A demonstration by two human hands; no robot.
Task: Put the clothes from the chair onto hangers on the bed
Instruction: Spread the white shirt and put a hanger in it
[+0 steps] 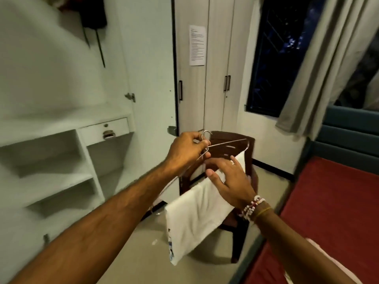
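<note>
Nearest are the two forearms, reaching out over the floor toward the dark wooden chair (244, 177), which serves as the landmark here. The right hand (229, 181), with beaded bands at the wrist, lies flat with fingers spread on the white garment (196, 214); its grip is released, pressing rather than pinching. The garment is draped in front of the chair, hanging down toward the floor, apparently over the lower bar of the wire hanger (225, 143). The left hand (188, 148) is just above the chair's near side, its grip clenched on the hanger at the base of the hook.

By my reading the task is midway through one piece: the garment is on the hanger but not yet laid on the bed (336, 201), which lies right of the chair and shows only its red cover.

Count: one hanger, one white garment, one chair. No other clothes are visible on the chair, though its seat is largely hidden. Behind the chair stands a wardrobe (205, 89).
</note>
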